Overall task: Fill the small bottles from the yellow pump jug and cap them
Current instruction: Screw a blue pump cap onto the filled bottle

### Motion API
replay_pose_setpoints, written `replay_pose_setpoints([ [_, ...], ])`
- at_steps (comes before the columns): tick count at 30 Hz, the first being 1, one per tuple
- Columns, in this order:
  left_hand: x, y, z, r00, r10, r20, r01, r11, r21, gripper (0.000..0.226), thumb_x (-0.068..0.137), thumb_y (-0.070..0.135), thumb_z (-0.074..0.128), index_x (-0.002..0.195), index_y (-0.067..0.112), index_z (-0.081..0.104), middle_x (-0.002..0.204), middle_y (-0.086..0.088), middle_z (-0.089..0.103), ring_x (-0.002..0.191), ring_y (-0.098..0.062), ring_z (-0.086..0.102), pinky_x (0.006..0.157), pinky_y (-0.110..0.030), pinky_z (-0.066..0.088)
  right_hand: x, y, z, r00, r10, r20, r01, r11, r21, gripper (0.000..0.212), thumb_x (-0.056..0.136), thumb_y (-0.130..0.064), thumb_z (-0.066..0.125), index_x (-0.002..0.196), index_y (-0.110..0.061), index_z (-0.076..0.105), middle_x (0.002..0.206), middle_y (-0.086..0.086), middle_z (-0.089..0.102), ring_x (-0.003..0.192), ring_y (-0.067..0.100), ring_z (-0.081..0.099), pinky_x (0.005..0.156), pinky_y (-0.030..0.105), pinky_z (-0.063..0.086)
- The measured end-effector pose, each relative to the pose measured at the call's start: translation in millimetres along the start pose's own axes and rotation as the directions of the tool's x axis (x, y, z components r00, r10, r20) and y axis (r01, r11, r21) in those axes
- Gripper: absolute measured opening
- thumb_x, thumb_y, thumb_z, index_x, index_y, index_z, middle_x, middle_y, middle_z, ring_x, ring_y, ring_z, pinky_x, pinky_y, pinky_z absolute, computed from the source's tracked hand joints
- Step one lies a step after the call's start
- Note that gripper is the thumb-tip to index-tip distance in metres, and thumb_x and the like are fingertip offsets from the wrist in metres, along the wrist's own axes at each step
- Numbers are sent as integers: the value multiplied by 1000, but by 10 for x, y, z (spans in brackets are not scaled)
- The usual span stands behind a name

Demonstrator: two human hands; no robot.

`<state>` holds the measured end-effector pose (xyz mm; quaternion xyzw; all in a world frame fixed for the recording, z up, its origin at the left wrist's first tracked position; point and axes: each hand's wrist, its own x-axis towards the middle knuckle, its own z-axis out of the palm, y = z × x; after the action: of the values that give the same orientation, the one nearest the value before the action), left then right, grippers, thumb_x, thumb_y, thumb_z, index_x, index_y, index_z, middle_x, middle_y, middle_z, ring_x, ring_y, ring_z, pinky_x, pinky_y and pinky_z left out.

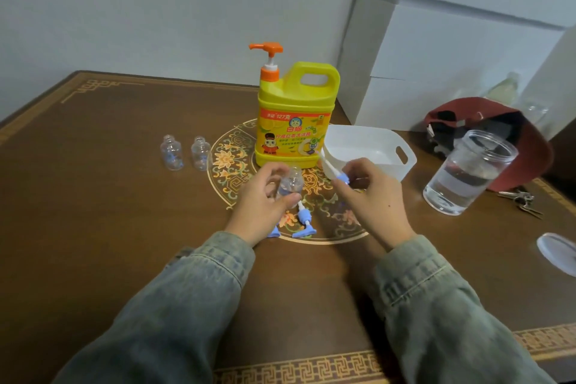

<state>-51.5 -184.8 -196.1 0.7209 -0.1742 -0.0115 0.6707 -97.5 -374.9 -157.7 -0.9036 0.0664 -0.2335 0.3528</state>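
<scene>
Left hand (261,196) gripping small clear bottle (291,185) at frame centre, grip closed round it. Right hand (371,193) pinching blue pump cap (341,178), tube angling up-left. Yellow pump jug (296,121) standing behind on worktop (109,196). Two uncapped bottles (185,151) waiting centre-left.

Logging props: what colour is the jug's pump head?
Orange pump head on the yellow jug; head view.

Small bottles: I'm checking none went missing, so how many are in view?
3: two small bottles stand uncapped left of the yellow jug; the left hand holds one.
</scene>
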Motion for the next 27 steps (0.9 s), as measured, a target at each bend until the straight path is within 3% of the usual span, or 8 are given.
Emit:
replay_pose_setpoints([
  [3,11,-69,-18,1000,-9,-6,9,1000,23,46,77,2,74,104,36,57,112,5,66,101,-11,69,92,-42,56,95,-230,-179,998,-68,10,67,994,84,13,82,-24,74,95,-22,71,92,-8,70,83,6,65,71,12,49],
  [6,13,-105,-26,1000,-4,-8,4,998,65,46,77,8,75,106,38,57,114,3,65,105,-13,67,94,-45,54,164,-335,-247,986,-159,54,153,983,106,16,85,-25,71,101,-24,73,100,-10,68,89,-1,61,74,5,45],
  [9,6,-117,-35,1000,-8,-9,9,998,63,45,78,5,74,110,32,57,113,4,64,107,-12,65,94,-45,54,199,-396,-263,967,-237,90,234,971,45,16,88,-21,68,104,-23,71,102,-9,67,89,2,60,75,5,43],
  [13,-3,-132,-55,1000,-13,-9,13,997,74,47,80,3,71,102,42,56,109,12,63,105,-8,65,93,-45,54,212,-437,-252,932,-346,107,356,929,-98,16,87,-12,67,101,-19,72,100,-2,67,88,11,60,76,15,42],
  [16,6,-144,-67,1000,-19,-10,19,996,85,47,81,1,70,104,39,56,108,11,63,103,-6,65,93,-43,54,231,-441,-231,909,-399,121,414,898,-151,19,86,-7,67,100,-19,72,98,0,67,86,10,58,73,9,38],
  [20,16,-180,-79,1000,-18,-4,19,994,105,47,79,2,71,106,37,57,111,6,64,104,-8,65,95,-42,54,269,-442,-195,891,-428,150,450,877,-166,20,86,-5,66,101,-18,72,97,2,66,83,7,52,70,3,36],
  [27,30,-183,-91,1000,-12,-6,12,993,120,47,76,4,73,108,35,58,110,8,65,105,-11,65,96,-43,53,315,-509,-185,879,-442,180,471,864,-178,20,87,-5,65,100,-17,72,96,0,63,83,10,52,69,7,36],
])
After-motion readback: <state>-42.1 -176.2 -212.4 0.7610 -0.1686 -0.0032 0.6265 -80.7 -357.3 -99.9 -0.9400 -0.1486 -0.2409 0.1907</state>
